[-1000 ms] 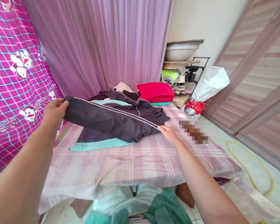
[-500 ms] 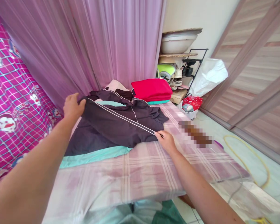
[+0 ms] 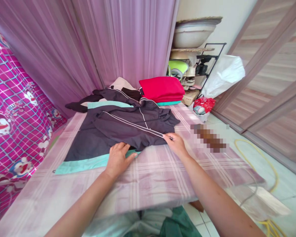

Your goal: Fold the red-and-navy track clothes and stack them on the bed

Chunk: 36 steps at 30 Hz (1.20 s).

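Note:
A dark jacket (image 3: 88, 141) with a turquoise hem and white piping lies spread on the plaid-covered table (image 3: 153, 177). One sleeve is laid diagonally across its body. My right hand (image 3: 176, 143) pinches the end of that sleeve, at the double white stripe. Resting on the jacket's near edge, by the turquoise band, is my left hand (image 3: 118, 159), its thumb apart from the fingers; the fingertips partly sink into the dark cloth.
Behind the jacket sits a folded red garment stack (image 3: 161, 89) and some pale and black cloth (image 3: 123, 84). A pixelated patch (image 3: 209, 138) covers something at the table's right side. Beyond stand a shoe rack (image 3: 207, 77) and a white bag (image 3: 224, 75); a purple curtain (image 3: 135, 39) hangs behind.
My left hand has let go of the jacket at the upper left and come down to its near edge. The sleeve now lies flatter. My right hand keeps its pinch.

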Motion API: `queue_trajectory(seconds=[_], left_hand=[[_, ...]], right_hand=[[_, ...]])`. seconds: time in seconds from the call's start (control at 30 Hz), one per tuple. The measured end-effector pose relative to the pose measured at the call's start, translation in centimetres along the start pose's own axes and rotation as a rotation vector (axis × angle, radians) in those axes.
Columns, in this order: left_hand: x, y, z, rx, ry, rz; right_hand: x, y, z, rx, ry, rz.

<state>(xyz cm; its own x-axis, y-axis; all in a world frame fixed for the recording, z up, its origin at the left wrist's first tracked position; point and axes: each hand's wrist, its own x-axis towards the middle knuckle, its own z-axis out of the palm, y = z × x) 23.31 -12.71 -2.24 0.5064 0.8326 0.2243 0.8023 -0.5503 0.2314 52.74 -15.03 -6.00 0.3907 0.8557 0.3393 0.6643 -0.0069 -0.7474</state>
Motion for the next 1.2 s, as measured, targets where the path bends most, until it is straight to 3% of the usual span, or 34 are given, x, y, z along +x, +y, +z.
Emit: queue_trajectory(seconds=[0.17, 0.37, 0.7, 0.8, 0.9, 1.03, 1.13, 1.2], left_hand=[[0.5, 2.0, 1.2, -0.223, 0.051, -0.183], [0.1, 2.8, 2.2, -0.404, 0.147, -0.362], [-2.2, 2.9, 2.5, -0.420, 0.025, -0.305], [-2.1, 2.8, 2.3, -0.422, 0.027, -0.327], [-2.0, 2.8, 2.1, -0.411, 0.049, -0.328], [-1.8, 3.0, 1.9, -0.416, 0.043, -0.327], [-1.9, 3.3, 1.7, -0.450, 0.021, -0.331], [-2.1, 3.5, 1.6, -0.483, -0.002, -0.333]], right_hand=[[-0.1, -0.2, -0.2, 0.064, 0.030, 0.067], [0.0, 0.6, -0.3, -0.077, 0.099, 0.051], [-0.7, 1.2, 0.4, -0.357, 0.103, -0.035], [-0.6, 0.1, 0.0, -0.397, 0.120, -0.022], [-0.2, -2.7, -0.2, -0.355, 0.120, -0.138], [0.5, -7.6, 1.4, -0.254, -0.078, -0.441], [1.0, -9.1, 3.8, -0.289, -0.458, -0.571], [1.6, -8.5, 5.0, -0.373, -0.675, -0.526]])
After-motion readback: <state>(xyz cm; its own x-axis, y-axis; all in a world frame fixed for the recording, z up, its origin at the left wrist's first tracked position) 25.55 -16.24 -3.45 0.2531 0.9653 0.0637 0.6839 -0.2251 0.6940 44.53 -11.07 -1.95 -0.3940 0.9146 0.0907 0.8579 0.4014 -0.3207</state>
